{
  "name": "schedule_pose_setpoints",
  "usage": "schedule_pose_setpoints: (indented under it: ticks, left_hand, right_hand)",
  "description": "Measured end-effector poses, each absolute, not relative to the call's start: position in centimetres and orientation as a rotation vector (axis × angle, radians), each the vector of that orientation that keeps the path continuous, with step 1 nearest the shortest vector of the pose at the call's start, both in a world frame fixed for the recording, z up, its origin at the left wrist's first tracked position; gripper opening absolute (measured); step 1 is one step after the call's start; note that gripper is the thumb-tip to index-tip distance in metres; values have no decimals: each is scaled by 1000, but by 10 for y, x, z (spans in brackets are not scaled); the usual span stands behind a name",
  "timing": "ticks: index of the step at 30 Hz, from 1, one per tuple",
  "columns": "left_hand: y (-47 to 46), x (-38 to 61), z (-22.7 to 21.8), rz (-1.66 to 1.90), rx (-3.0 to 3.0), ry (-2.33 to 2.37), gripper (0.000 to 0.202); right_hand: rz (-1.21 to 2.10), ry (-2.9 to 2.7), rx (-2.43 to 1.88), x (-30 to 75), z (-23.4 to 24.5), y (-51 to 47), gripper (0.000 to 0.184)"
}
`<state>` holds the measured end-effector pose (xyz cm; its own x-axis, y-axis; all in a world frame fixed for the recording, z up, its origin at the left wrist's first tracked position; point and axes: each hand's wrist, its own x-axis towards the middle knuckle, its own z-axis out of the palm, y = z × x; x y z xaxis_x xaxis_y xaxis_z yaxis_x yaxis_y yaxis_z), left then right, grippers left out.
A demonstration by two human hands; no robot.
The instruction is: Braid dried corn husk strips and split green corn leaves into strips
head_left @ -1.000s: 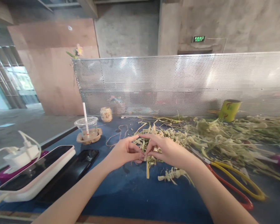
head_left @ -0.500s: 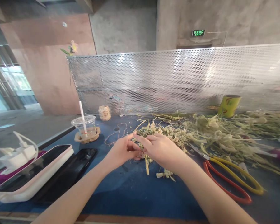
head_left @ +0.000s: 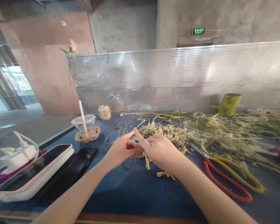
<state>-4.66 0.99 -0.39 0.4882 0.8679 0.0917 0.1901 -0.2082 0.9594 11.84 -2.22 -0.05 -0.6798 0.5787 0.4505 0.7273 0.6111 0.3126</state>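
Observation:
Above the blue tabletop, my left hand and my right hand meet, fingertips touching. Between them is a small bunch of dried plant strips, pale yellow-green, with ends poking out below my right hand. Fingers of both hands are curled in on it, and my right hand covers most of it. Both index fingers stretch forward and meet at the tips. Just beyond lies a heap of dried, curled plant strips. One loose tuft rests below my right hand. Scissors with red and yellow handles lie right of my right forearm.
On the left are a lidded plastic cup with a straw, a black phone, a pink-edged phone and a white charger. A perforated metal screen closes the back. A yellow-green tube stands at back right.
My index fingertips have risen slightly and straightened into a point. My right hand has shifted a little, and the hanging plant ends show less. Other things stay put.

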Motion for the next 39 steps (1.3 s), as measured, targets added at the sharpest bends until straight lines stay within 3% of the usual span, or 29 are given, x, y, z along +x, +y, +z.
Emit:
schedule_pose_setpoints:
  ticks: [5, 15, 22, 32, 39]
  left_hand:
    - [12, -49, -6, 877, 1649, 921, 83]
    - [10, -48, -5, 984, 1581, 876, 86]
    - [7, -48, -2, 1001, 1635, 883, 82]
    - [7, -49, 1, 1065, 1558, 932, 74]
    - [7, -50, 0, 1059, 1659, 952, 69]
  right_hand:
    - [-499, -2492, -1146, 117, 4, -26, 69]
    - [-166, -2337, -1306, 115, 4, -24, 59]
    - [-183, -2289, -1416, 115, 8, -24, 16]
    - [-444, -2319, -1243, 121, 10, -24, 22]
    - [-138, -2324, -1017, 127, 14, -27, 19]
